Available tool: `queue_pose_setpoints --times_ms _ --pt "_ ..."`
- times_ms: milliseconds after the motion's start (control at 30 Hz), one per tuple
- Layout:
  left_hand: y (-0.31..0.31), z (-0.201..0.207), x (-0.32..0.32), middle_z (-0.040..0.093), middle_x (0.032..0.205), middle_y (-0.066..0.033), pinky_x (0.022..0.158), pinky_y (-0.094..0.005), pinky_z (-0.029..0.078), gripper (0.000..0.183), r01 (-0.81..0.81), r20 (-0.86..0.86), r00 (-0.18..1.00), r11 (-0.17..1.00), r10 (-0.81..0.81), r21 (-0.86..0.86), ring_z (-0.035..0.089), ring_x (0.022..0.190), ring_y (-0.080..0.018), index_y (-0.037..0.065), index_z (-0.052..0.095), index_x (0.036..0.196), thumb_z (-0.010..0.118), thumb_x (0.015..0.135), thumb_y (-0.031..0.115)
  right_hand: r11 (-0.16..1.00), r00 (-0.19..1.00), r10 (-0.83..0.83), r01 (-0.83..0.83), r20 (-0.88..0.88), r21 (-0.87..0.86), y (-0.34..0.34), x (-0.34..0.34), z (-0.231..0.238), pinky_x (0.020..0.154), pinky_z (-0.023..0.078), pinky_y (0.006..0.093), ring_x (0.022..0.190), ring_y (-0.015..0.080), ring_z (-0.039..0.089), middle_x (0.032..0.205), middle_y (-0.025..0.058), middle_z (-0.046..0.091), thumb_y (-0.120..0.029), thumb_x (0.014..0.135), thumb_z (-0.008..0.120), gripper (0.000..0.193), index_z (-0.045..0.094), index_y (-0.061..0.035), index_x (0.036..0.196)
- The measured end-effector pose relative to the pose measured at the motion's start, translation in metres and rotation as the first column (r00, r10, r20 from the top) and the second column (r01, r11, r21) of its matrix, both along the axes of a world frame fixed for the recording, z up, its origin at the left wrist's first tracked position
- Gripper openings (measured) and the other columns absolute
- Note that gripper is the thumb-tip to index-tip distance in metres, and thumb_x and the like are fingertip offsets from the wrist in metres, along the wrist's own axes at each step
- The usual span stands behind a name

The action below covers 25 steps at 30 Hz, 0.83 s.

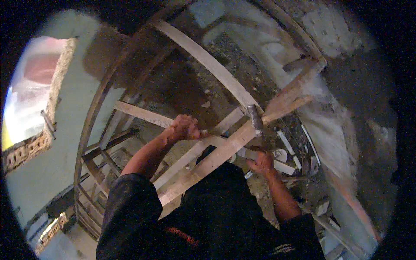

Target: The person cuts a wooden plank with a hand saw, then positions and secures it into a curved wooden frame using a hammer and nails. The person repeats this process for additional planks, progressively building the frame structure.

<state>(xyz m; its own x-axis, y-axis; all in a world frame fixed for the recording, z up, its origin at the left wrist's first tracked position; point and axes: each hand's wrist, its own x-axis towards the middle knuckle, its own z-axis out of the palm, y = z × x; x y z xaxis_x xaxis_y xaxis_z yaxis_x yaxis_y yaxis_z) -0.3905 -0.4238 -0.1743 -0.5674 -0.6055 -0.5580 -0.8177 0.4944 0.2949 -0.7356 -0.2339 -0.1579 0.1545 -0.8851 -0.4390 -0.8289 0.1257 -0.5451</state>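
Note:
My right hand (263, 164) is closed round the handle of a hammer. The grey steel hammer head (255, 121) stands above it, over a joint where several wooden battens meet. My left hand (185, 127) is closed on a pale wooden strip (141, 112) that runs out to the left. Its thumb side points toward the joint. A wide batten (216, 157) slants from near my left sleeve up to the joint. Another long batten (208, 60) reaches the joint from the upper left. Whether my left fingers also hold a nail I cannot make out.
Dark frame bars (100, 104) curve along the left, beside a pale green wall (82, 91) with a rough window opening. Rubble lies on the floor (173, 82) beyond. On the right are a stained wall (325, 117), white strips (289, 147) and scattered debris.

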Motion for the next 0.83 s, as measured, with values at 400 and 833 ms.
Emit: queue_pose_setpoints --times_ms 400,833 --pt "0.088 0.210 0.050 0.066 0.066 -0.0225 0.064 -0.0481 0.054 0.076 -0.376 0.135 0.895 0.883 0.424 -0.283 0.068 0.066 -0.0395 0.005 0.075 0.071 0.050 0.082 0.075 0.927 0.999 -0.009 0.026 0.046 -0.375 0.002 -0.040 0.008 0.112 0.030 0.0603 0.127 0.0448 0.049 0.135 0.0233 0.056 -0.036 0.076 0.078 0.070 0.055 -0.0039 0.134" --pt "0.395 0.412 0.151 0.070 0.079 -0.0206 0.076 -0.0479 0.054 0.064 -0.606 0.126 0.244 0.253 0.962 -0.754 0.070 0.081 -0.0359 0.008 0.073 0.080 0.056 0.080 0.070 0.939 0.955 0.293 -0.280 -0.037 0.202 0.074 -0.185 -0.043 0.117 0.031 0.0466 0.141 0.0389 0.039 0.145 0.0254 0.049 -0.031 0.082 0.078 0.069 0.053 -0.0020 0.139"
